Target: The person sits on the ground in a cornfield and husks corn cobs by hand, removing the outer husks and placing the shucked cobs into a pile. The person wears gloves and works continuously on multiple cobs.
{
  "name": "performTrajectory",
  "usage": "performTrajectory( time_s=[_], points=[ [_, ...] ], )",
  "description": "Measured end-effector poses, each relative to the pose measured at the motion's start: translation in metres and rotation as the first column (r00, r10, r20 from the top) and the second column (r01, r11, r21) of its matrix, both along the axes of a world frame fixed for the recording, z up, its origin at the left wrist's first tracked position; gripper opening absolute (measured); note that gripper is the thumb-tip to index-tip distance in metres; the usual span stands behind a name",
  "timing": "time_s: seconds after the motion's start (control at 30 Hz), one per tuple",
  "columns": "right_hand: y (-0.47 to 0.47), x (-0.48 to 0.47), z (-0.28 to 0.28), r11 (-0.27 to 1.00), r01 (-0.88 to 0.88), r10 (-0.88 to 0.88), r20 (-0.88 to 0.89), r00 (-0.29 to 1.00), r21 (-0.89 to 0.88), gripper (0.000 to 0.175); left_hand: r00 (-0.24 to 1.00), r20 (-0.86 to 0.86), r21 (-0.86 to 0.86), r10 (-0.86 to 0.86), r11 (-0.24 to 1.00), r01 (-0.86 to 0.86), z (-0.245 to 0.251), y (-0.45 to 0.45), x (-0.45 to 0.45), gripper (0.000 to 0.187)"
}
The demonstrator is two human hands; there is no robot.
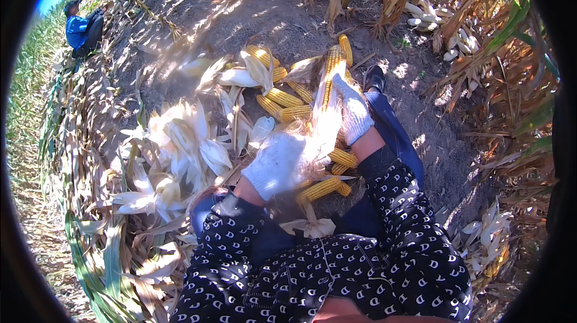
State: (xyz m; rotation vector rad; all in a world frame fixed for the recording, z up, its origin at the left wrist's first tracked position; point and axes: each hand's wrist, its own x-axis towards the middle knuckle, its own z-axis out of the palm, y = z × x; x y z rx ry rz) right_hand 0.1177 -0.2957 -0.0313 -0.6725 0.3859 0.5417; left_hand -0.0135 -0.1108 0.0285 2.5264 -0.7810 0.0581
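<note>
Both hands wear white knit gloves. My right hand (354, 108) grips a yellow ear of corn (332, 72), whose tip points away from me; pale husk hangs from it toward my body. My left hand (281, 158) is closed on the lower end of that husk (322, 131), where glare blurs the fingers. Several husked ears (288, 104) lie on the soil just beyond my hands, some touching. More bare ears (322, 189) rest below, between my legs. An ear partly in husk (248, 75) lies beyond the left hand. A clear plastic bottle (262, 129) is beside my left glove.
Loose pale husks (180, 142) pile up at left. Dry cornstalks (496, 97) stand along the right side, with heaps of husked or pale ears (428, 16) at their base. My shoe (374, 78) is right of the corn. Another person in blue (77, 29) sits far off, upper left.
</note>
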Motion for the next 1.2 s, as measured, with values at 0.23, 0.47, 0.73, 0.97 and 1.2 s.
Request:
performTrajectory(
  time_s=[0.23, 0.47, 0.73, 0.97, 1.2],
  points=[
    [-0.01, 0.019, -0.024, 0.998, 0.062, -0.06, 0.064, 0.996, -0.026, 0.04, 0.993, -0.112, -0.132, -0.045, 0.991, 0.03, 0.007, -0.005, -0.004, 0.034],
    [0.006, -0.003, -0.014, 0.867, 0.081, 0.074, 0.286, 0.955, -0.492, 0.042, 0.793, -0.58, -0.64, 0.183, 0.501, -0.583, -0.006, 0.023, 0.001, 0.016],
    [0.02, -0.049, -0.033, 0.664, 0.208, 0.467, 0.615, 0.635, -0.718, 0.041, 0.689, -0.567, -0.535, 0.451, 0.434, -0.725, -0.012, 0.002, 0.04, 0.047],
    [0.019, -0.065, -0.006, 0.6, -0.061, 0.587, 0.386, 0.712, -0.798, 0.038, 0.781, -0.615, -0.74, -0.106, -0.262, -0.619, -0.065, -0.008, 0.049, 0.044],
    [0.025, -0.068, -0.021, 0.872, -0.136, 0.399, 0.523, 0.754, -0.469, 0.042, 0.774, -0.632, -0.77, 0.037, -0.135, -0.623, -0.09, -0.002, 0.046, 0.045]
  ],
)
